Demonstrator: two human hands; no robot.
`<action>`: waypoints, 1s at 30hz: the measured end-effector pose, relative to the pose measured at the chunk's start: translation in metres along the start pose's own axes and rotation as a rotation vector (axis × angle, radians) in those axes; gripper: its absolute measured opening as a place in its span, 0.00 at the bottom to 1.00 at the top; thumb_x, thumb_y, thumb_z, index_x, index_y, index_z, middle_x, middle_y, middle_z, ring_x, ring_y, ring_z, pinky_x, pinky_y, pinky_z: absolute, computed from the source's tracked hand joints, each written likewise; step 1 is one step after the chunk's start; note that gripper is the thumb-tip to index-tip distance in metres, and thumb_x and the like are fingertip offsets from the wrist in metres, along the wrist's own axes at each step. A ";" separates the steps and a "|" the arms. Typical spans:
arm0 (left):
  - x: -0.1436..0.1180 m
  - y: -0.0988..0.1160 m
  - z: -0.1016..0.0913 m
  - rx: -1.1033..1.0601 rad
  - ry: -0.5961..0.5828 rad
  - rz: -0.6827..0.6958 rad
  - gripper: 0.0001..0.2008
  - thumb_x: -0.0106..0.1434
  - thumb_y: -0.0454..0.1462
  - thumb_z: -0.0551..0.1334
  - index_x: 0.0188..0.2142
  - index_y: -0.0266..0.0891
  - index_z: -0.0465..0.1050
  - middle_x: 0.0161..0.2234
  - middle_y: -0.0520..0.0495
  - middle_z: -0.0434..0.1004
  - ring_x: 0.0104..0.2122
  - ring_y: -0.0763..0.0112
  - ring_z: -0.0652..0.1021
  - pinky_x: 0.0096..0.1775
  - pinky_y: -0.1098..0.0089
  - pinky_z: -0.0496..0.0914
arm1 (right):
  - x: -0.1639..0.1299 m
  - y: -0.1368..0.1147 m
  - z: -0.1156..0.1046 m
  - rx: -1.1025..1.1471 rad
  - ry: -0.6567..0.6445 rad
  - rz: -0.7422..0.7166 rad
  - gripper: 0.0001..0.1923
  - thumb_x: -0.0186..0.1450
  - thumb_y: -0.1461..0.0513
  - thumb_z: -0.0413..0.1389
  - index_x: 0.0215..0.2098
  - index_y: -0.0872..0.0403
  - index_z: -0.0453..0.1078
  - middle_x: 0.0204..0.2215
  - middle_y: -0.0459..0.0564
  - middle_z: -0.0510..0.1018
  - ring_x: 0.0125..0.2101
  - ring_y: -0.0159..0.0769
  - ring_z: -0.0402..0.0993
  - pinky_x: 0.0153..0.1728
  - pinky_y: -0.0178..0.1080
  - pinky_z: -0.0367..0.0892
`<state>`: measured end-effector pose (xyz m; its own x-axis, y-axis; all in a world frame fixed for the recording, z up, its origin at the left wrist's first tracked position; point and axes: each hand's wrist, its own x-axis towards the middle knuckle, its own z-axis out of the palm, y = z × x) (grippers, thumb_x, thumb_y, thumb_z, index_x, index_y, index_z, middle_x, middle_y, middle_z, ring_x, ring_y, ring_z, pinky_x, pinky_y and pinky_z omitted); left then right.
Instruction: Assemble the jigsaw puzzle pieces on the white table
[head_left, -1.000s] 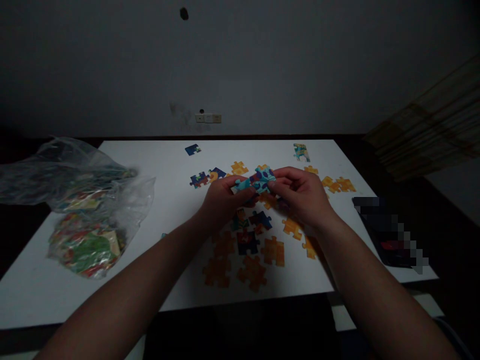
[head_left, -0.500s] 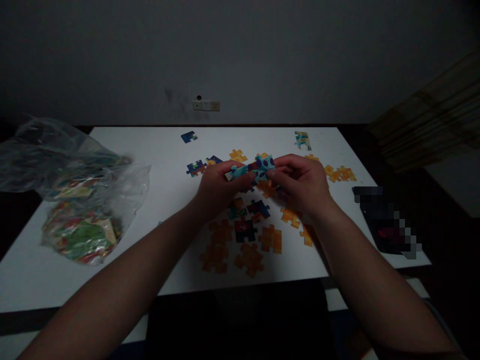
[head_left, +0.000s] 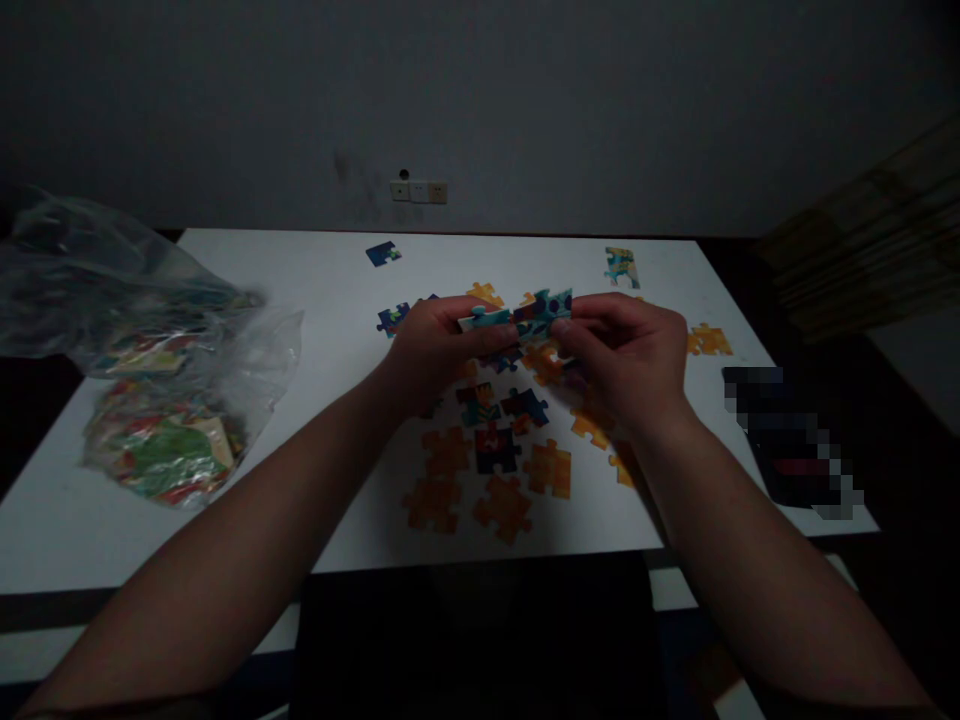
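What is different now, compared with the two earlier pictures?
The camera tipped a little, so the whole scene shifted in view. The turquoise puzzle pieces now sit flatter and more edge-on between the left hand and the right hand. Both hands keep their grip. The plastic bag and the loose pieces on the table stayed put.

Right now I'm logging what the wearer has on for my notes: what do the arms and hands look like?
Both forearms are bare, with no sleeves in view. The left hand and the right hand wear no gloves; no rings, watch or bands show, though the dim light hides fine detail.
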<state>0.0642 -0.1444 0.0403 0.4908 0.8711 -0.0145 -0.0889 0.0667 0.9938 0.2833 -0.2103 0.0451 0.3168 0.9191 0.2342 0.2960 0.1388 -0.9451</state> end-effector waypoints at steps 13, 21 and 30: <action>0.006 0.005 -0.007 0.106 0.058 0.133 0.10 0.59 0.42 0.77 0.36 0.40 0.83 0.34 0.49 0.85 0.35 0.67 0.83 0.41 0.66 0.80 | -0.004 -0.006 -0.006 0.079 -0.112 0.039 0.13 0.61 0.50 0.74 0.38 0.45 0.83 0.30 0.50 0.84 0.30 0.46 0.82 0.25 0.45 0.74; 0.021 0.002 -0.020 0.028 0.460 0.197 0.14 0.58 0.39 0.76 0.41 0.42 0.78 0.34 0.51 0.81 0.31 0.69 0.83 0.36 0.67 0.81 | 0.016 0.017 -0.013 0.034 0.127 -0.068 0.10 0.68 0.51 0.66 0.44 0.45 0.79 0.37 0.49 0.84 0.32 0.42 0.81 0.31 0.45 0.74; 0.016 -0.002 -0.018 0.103 0.387 0.173 0.11 0.56 0.38 0.75 0.36 0.42 0.77 0.28 0.53 0.80 0.28 0.69 0.80 0.33 0.68 0.76 | 0.017 0.019 -0.012 -0.059 0.165 -0.041 0.05 0.69 0.56 0.64 0.43 0.46 0.78 0.34 0.48 0.82 0.30 0.40 0.77 0.31 0.44 0.71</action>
<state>0.0561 -0.1220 0.0363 0.1139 0.9846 0.1329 -0.0444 -0.1286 0.9907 0.3054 -0.1969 0.0340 0.4451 0.8396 0.3114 0.3629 0.1488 -0.9199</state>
